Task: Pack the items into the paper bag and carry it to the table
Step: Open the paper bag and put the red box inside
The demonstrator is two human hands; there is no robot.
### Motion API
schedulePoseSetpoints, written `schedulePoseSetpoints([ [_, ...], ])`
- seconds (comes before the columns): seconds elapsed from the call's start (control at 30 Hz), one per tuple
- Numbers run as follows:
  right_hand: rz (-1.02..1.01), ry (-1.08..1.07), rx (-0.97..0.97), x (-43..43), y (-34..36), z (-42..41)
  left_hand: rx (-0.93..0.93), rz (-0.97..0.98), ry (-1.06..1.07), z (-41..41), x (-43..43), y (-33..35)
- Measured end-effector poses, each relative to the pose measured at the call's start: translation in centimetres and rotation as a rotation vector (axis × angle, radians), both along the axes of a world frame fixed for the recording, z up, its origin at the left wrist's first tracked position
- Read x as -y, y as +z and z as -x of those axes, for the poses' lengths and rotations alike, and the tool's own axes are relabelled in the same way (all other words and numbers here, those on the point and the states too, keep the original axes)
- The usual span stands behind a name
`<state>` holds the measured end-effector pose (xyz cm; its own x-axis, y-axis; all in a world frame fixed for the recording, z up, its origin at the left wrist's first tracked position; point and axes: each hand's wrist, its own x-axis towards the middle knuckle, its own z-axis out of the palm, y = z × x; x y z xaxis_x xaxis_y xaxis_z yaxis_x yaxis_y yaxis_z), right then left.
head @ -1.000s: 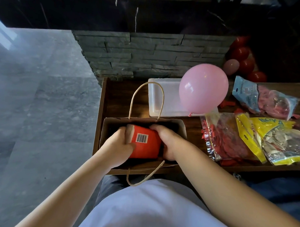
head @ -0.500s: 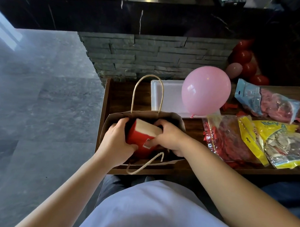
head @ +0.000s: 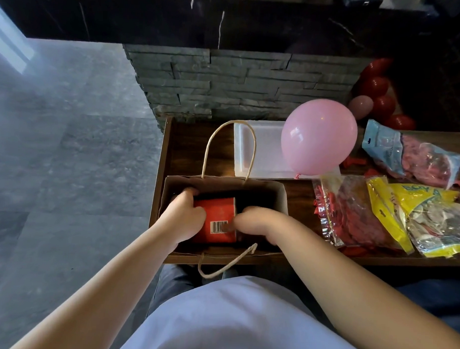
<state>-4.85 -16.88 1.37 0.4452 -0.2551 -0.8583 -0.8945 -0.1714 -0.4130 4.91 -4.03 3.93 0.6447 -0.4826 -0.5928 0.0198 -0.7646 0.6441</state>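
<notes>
- at the near left end of the dark wooden table (head: pixel 193 149), a brown paper bag (head: pixel 280 199) is standing open, its far cord handle (head: pixel 229 148) rising upright and its near cord handle (head: pixel 225 265) drooping over the table's front edge.
- inside the bag's mouth, a red box (head: pixel 214 218) is lying with its barcode label facing up, sitting toward the left half of the opening while the right half is showing dark.
- the left hand (head: pixel 183 219) is reaching into the bag and wrapping the box's left side, its grip closing on the box with the fingers curling over the far left corner.
- the right hand (head: pixel 258 225) is pressing against the box's right edge near the barcode, its grip also holding the box, thumb tip touching the label.
- just behind the bag, a white tray (head: pixel 261 154) is lying flat, and a pink balloon (head: pixel 318 138) is resting over the tray's right part.
- to the right of the bag, a clear packet of red balloons (head: pixel 352 212) is lying on the table, touching a yellow packet of balloons (head: pixel 417 220) beside it.
- farther back on the right, a blue-topped packet of pink balloons (head: pixel 412 157) is lying apart from the bag.
- beyond the table's far right corner, several inflated red balloons (head: pixel 378 88) are clustering in the shadow by the grey stone wall (head: pixel 227 80).
</notes>
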Motion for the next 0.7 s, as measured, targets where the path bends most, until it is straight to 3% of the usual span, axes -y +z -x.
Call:
schedulePoseSetpoints([
  [0.13, -0.008, 0.061, 0.03, -1.0, -0.3, -1.4, -0.06, -0.123, -0.064, -0.3, 0.5, 0.1],
  [0.3, 0.089, 0.252, -0.039, -1.8, -0.8, -2.2, -0.042, -0.443, -0.606, -0.2, 1.6, -0.1],
  [0.4, 0.197, 0.349, -0.09, -1.5, -1.1, -1.9, 0.009, -0.545, -0.781, -0.2, 1.4, -0.1],
  [0.6, 0.372, 0.447, -0.146, -0.4, -1.7, -0.9, 0.061, -0.653, -1.02, 1.0, 2.8, -0.9],
  [0.7, 0.315, 0.486, -0.141, -0.2, -2.2, -1.2, 0.143, -0.665, -1.1, 1.7, 4.0, -1.3],
])
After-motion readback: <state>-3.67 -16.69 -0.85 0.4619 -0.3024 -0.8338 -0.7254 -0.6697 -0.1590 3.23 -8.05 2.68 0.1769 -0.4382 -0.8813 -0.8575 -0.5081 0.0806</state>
